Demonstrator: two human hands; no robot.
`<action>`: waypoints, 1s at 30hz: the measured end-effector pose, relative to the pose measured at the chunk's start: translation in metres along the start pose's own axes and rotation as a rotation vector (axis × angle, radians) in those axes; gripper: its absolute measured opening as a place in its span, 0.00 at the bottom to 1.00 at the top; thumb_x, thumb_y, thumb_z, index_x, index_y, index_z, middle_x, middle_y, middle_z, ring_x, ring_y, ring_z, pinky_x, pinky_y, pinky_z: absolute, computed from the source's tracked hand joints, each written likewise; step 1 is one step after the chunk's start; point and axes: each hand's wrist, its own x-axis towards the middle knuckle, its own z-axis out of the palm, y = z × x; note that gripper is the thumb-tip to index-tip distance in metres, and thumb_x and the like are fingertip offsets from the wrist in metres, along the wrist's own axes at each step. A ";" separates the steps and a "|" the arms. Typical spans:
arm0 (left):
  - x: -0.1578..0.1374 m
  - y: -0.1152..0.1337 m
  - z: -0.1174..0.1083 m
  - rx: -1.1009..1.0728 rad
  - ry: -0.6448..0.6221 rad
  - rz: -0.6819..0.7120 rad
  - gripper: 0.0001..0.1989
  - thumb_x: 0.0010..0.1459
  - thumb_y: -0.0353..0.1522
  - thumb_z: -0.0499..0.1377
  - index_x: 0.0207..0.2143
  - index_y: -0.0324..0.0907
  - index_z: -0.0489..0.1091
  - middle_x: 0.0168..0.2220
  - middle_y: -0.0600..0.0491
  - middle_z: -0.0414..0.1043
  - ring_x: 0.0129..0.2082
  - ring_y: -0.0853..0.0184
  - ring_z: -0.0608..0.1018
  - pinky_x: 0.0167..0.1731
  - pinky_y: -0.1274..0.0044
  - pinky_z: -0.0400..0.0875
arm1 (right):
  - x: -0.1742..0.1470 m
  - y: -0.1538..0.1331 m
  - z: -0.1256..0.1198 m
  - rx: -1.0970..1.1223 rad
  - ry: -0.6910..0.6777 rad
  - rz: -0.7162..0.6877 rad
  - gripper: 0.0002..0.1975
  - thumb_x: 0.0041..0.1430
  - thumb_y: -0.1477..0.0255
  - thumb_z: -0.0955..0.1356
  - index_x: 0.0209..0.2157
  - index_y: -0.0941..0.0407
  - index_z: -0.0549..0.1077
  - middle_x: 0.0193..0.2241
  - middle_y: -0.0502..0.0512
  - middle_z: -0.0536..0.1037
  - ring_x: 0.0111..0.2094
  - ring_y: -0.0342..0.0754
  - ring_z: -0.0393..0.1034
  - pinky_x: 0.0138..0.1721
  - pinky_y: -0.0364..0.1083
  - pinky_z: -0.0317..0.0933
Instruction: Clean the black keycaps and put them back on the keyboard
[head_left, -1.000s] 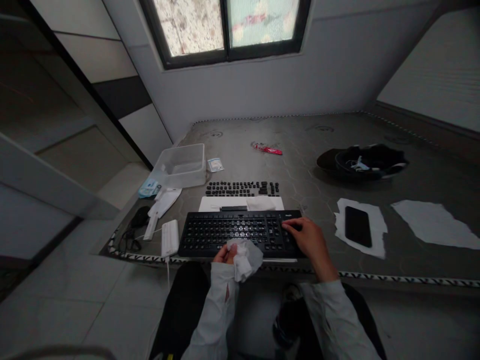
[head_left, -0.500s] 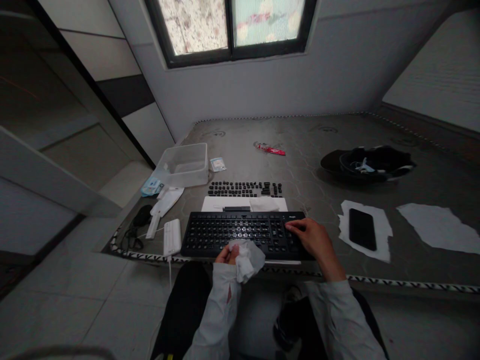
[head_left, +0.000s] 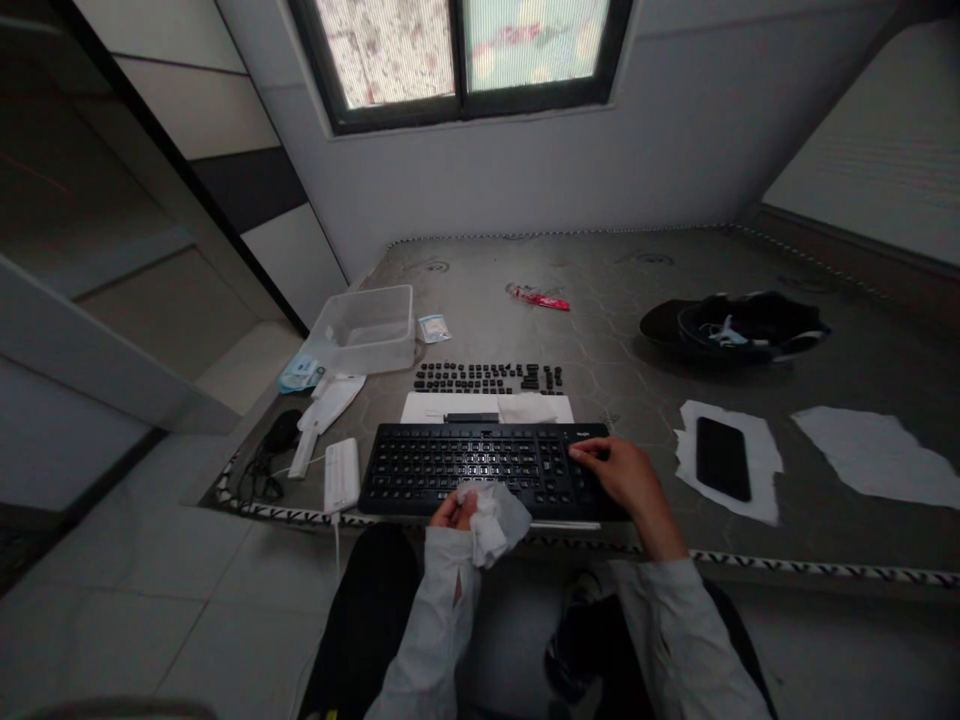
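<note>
A black keyboard (head_left: pixel 420 468) lies along the table's near edge, with many bare key positions where keycaps are off. My left hand (head_left: pixel 456 510) is closed on a crumpled white tissue (head_left: pixel 499 525), held at the keyboard's front edge. Over the number-pad side, my right hand (head_left: pixel 622 478) has thumb and fingertips pinched together close to the keyboard's surface. Whatever those fingertips hold, if anything, is too small to make out. Loose black keycaps (head_left: pixel 530 381) stand in rows behind the keyboard. Between them and the keyboard lies a white sheet (head_left: pixel 412 408) with a dark slim tool (head_left: pixel 471 417) on it.
At left are a clear plastic box (head_left: pixel 364 345), a white power bank (head_left: pixel 342 475) with a cable, and a black mouse (head_left: pixel 283 430). To the right, a black phone (head_left: pixel 722 458) rests on white paper, near a black cap (head_left: pixel 667 325). A red packet (head_left: pixel 544 300) lies farther back.
Almost nothing differs. The whole view has shifted very slightly; both hands keep the same places, the left with the tissue and the right pinched at the keyboard.
</note>
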 end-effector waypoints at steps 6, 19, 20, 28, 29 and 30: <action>0.000 -0.001 0.001 -0.003 0.022 -0.005 0.21 0.27 0.35 0.75 0.27 0.37 0.76 0.22 0.49 0.78 0.24 0.62 0.79 0.27 0.74 0.72 | 0.004 -0.002 -0.002 0.054 -0.042 0.029 0.12 0.51 0.60 0.70 0.32 0.51 0.82 0.30 0.53 0.83 0.32 0.51 0.76 0.34 0.46 0.61; 0.001 0.003 0.000 -0.015 0.001 -0.018 0.21 0.29 0.38 0.75 0.26 0.37 0.76 0.21 0.50 0.78 0.22 0.62 0.79 0.26 0.74 0.73 | 0.010 0.002 -0.006 0.112 -0.122 -0.032 0.12 0.49 0.61 0.70 0.31 0.51 0.83 0.32 0.55 0.84 0.35 0.55 0.76 0.38 0.49 0.63; 0.001 0.004 0.000 -0.012 0.001 -0.018 0.21 0.29 0.38 0.75 0.26 0.37 0.76 0.21 0.50 0.78 0.22 0.61 0.79 0.26 0.74 0.73 | 0.010 0.003 -0.006 0.120 -0.129 -0.035 0.12 0.49 0.61 0.70 0.31 0.51 0.83 0.33 0.55 0.84 0.36 0.55 0.76 0.38 0.49 0.63; 0.003 0.000 0.001 -0.016 0.013 -0.007 0.20 0.28 0.37 0.75 0.25 0.37 0.75 0.19 0.51 0.76 0.20 0.64 0.77 0.23 0.75 0.71 | 0.008 0.001 -0.003 0.053 -0.079 -0.042 0.11 0.50 0.62 0.69 0.30 0.51 0.82 0.29 0.53 0.82 0.32 0.52 0.74 0.35 0.48 0.61; 0.004 -0.001 0.001 -0.023 0.019 -0.003 0.20 0.28 0.37 0.75 0.25 0.38 0.75 0.18 0.52 0.76 0.19 0.65 0.76 0.23 0.75 0.71 | 0.007 0.001 -0.002 0.039 -0.058 -0.049 0.12 0.50 0.61 0.69 0.31 0.51 0.82 0.29 0.53 0.81 0.31 0.51 0.73 0.34 0.47 0.61; 0.005 -0.003 0.000 -0.030 0.026 0.001 0.21 0.28 0.38 0.75 0.25 0.38 0.75 0.18 0.52 0.75 0.18 0.66 0.76 0.22 0.75 0.70 | 0.005 0.001 -0.001 0.027 -0.041 -0.059 0.12 0.51 0.61 0.68 0.31 0.51 0.82 0.28 0.53 0.81 0.31 0.51 0.73 0.34 0.47 0.60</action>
